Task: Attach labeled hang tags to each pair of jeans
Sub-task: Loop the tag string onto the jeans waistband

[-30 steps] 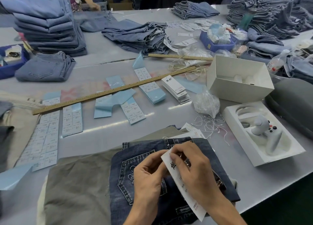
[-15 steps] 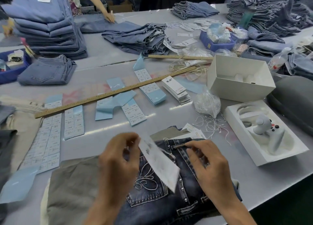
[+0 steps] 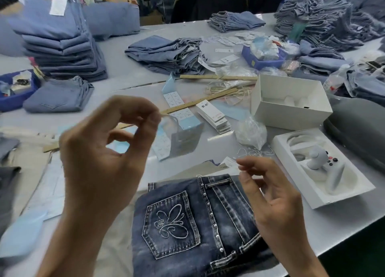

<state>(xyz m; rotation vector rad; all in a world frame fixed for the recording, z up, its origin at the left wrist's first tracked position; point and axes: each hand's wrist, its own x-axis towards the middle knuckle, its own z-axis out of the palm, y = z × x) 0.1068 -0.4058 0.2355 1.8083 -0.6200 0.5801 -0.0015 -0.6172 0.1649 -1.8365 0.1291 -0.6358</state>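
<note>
Head: left hand pinches blurred tag

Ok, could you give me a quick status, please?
Left hand pinching blurred hang tag aloft. Right hand curled over dark jeans, grip unclear. Nothing blocking.

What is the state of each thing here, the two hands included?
left hand: raised, pinches the hang tag
hang tag: hanging from the fingers, blurred
right hand: fingers curled over the waistband; a held thread cannot be told
dark jeans: folded, flat, back pocket up
white box: open
controller box: open, controller inside
spare tags: stacked
</note>
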